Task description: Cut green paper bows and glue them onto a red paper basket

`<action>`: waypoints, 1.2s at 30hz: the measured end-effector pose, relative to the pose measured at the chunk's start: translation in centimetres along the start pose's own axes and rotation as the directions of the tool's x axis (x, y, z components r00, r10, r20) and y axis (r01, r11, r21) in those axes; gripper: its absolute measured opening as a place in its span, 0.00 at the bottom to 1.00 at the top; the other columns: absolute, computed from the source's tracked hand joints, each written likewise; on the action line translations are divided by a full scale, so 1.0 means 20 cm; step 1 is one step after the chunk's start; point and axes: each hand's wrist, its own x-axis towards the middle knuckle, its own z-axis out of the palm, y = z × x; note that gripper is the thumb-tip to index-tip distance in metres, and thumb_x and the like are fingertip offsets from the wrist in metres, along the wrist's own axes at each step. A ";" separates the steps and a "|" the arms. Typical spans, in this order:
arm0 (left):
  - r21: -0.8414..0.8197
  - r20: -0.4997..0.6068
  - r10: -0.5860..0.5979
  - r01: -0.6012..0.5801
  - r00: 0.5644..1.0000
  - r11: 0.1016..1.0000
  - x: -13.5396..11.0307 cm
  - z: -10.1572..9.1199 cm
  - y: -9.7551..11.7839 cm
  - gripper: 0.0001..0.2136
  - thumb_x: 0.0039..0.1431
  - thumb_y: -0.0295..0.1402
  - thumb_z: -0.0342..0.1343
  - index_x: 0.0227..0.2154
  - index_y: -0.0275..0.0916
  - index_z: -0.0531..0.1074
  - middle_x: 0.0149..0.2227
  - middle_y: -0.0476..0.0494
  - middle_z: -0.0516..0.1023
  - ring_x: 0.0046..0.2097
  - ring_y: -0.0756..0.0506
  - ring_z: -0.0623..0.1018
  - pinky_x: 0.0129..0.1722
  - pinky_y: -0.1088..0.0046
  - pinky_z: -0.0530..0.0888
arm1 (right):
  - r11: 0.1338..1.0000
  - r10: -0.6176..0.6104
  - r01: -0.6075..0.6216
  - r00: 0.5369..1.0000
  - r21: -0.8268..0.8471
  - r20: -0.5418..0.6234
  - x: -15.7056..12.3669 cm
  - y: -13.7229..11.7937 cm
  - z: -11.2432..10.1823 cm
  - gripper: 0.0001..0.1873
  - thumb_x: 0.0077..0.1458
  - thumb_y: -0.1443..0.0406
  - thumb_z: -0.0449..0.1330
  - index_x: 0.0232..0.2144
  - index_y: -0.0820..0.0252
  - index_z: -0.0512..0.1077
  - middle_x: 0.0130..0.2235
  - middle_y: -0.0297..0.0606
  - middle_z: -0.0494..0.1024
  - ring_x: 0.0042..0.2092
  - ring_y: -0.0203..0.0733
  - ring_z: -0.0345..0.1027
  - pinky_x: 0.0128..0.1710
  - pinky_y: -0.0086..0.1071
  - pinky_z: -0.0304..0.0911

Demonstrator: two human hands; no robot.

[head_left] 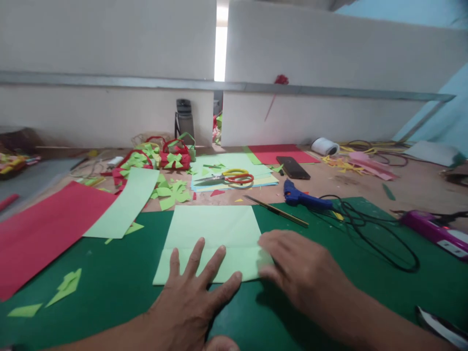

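A light green sheet of paper (215,234) lies on the dark green cutting mat (109,287), folded across near its lower edge. My left hand (193,292) lies flat on the sheet's lower edge with fingers spread. My right hand (296,268) presses on the sheet's right lower corner, fingers curled down at the fold. Neither hand holds anything.
A red sheet (47,229) and a light green strip (126,202) lie left. Behind are scissors (230,177) on stacked papers, a blue glue gun (302,196) with black cord, a thin ruler (276,211), a phone (292,167), a tape roll (323,146), red baskets (161,156), paper scraps, and a purple tool (435,231).
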 end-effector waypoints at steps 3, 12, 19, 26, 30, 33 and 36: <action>-0.042 0.064 0.069 -0.067 0.996 0.997 0.02 0.01 -0.03 0.39 0.50 0.65 0.41 0.64 0.59 0.43 0.67 0.37 0.44 0.62 0.13 0.44 0.42 0.19 0.52 | 0.975 -0.221 0.220 0.975 -0.028 -0.027 -0.02 -0.10 0.10 0.27 0.64 0.52 0.47 0.44 0.70 0.74 0.46 0.51 0.80 0.46 0.53 0.74 0.46 0.44 0.64; -0.101 0.017 0.126 -0.123 0.992 0.987 -0.07 -0.16 -0.03 0.33 0.59 0.59 0.40 0.64 0.51 0.51 0.67 0.37 0.50 0.65 0.24 0.47 0.54 0.34 0.56 | 0.944 -0.256 0.305 0.919 -0.127 0.300 -0.05 -0.09 0.08 0.32 0.59 0.47 0.50 0.53 0.66 0.70 0.53 0.56 0.72 0.53 0.60 0.69 0.44 0.49 0.68; -0.098 0.037 0.110 -0.106 0.993 0.990 -0.08 -0.18 -0.03 0.32 0.59 0.59 0.39 0.62 0.49 0.56 0.66 0.36 0.52 0.65 0.25 0.50 0.55 0.35 0.56 | 0.952 -0.266 0.294 0.931 -0.086 0.249 -0.06 -0.10 0.06 0.30 0.58 0.46 0.52 0.55 0.58 0.69 0.52 0.56 0.74 0.52 0.61 0.70 0.43 0.50 0.68; -0.125 0.039 0.126 -0.121 0.991 0.985 -0.07 -0.19 -0.04 0.33 0.58 0.60 0.40 0.61 0.49 0.57 0.66 0.34 0.52 0.65 0.25 0.49 0.56 0.36 0.55 | 0.951 -0.301 0.308 0.897 0.033 0.323 -0.05 -0.01 0.00 0.23 0.56 0.53 0.58 0.52 0.55 0.70 0.52 0.48 0.76 0.52 0.58 0.69 0.52 0.58 0.58; -0.162 0.098 0.096 -0.079 0.991 0.984 -0.08 -0.21 -0.02 0.35 0.57 0.60 0.43 0.62 0.45 0.58 0.67 0.31 0.48 0.65 0.22 0.44 0.54 0.30 0.50 | 0.967 -0.249 0.251 0.903 0.041 0.349 -0.14 0.04 -0.04 0.22 0.58 0.56 0.57 0.53 0.56 0.68 0.54 0.46 0.74 0.56 0.59 0.64 0.57 0.63 0.45; -0.154 0.098 0.081 -0.065 0.992 0.986 -0.08 -0.17 -0.02 0.36 0.57 0.60 0.44 0.63 0.46 0.55 0.67 0.34 0.46 0.66 0.23 0.41 0.55 0.29 0.46 | 0.984 -0.173 0.180 0.917 0.014 0.359 -0.22 0.06 -0.08 0.21 0.62 0.57 0.53 0.54 0.57 0.68 0.54 0.47 0.74 0.59 0.59 0.60 0.58 0.66 0.38; -0.120 0.054 0.069 -0.062 0.996 0.991 -0.09 -0.13 -0.01 0.35 0.57 0.60 0.44 0.64 0.50 0.51 0.67 0.36 0.46 0.66 0.24 0.41 0.55 0.29 0.46 | 0.988 -0.141 0.155 0.924 -0.009 0.355 -0.28 0.08 -0.11 0.21 0.62 0.56 0.53 0.54 0.57 0.68 0.55 0.49 0.73 0.59 0.60 0.59 0.56 0.67 0.40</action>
